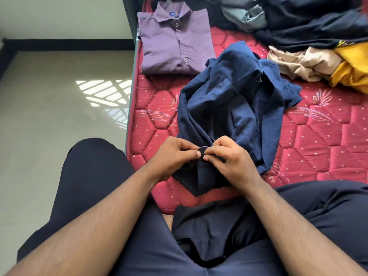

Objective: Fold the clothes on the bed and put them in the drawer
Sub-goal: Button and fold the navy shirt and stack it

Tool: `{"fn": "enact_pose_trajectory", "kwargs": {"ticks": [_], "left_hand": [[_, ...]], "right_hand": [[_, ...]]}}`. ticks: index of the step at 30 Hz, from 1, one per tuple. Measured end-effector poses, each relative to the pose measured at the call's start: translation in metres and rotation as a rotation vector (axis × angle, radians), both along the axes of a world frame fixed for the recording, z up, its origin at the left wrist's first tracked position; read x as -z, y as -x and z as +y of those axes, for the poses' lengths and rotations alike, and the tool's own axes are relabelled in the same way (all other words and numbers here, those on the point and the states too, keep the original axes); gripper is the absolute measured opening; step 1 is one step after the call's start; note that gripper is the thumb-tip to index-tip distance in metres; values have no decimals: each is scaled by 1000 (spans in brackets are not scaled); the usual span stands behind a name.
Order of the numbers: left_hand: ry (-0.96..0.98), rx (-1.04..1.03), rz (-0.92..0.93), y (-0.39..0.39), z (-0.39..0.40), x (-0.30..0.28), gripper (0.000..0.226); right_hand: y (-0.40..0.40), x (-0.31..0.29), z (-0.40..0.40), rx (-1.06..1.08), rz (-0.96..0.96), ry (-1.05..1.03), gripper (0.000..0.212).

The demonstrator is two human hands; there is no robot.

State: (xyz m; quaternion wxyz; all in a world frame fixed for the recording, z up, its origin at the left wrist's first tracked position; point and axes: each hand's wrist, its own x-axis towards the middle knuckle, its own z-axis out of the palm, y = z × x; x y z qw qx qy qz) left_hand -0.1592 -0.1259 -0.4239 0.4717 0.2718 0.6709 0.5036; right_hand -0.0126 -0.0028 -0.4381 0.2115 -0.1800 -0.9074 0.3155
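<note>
- We see the left hand (175, 156) and right hand (231, 162) both pinching the placket of the navy shirt (229, 100), grip narrow.
- Navy shirt lies crumpled on the bed (318, 136), just beside the folded purple shirt (175, 42).

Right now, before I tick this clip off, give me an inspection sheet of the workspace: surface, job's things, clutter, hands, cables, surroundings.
Surface: red quilted mattress, patterned, bare in the right middle.
Job's things: purple shirt folded and buttoned at the far left edge; navy shirt rumpled in the middle, not yet folded.
Clutter: unfolded heap at the far right: grey garment, dark garments, beige cloth, yellow cloth.
Hands: left hand and right hand both pinch the navy shirt's near edge, fingertips close together.
Cables: nothing seen.
Surroundings: tiled floor to the left with a sunlight patch; no drawer in view.
</note>
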Motion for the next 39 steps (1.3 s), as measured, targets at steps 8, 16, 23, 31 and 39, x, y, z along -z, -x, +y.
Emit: {"fn": "enact_pose_trajectory", "kwargs": {"ticks": [8, 16, 23, 31, 39], "left_hand": [[18, -14, -60, -1, 3, -13, 43], [78, 40, -93, 13, -1, -12, 22], [57, 141, -158, 21, -5, -7, 10], [73, 167, -161, 16, -3, -1, 11], [86, 242, -113, 11, -1, 1, 8]], "right_hand": [[-1, -3, -9, 54, 5, -248, 22], [0, -5, -16, 53, 37, -220, 16], [-1, -5, -13, 7, 40, -94, 15], [0, -2, -12, -35, 84, -148, 11], [-5, 4, -23, 33, 85, -172, 14]]}}
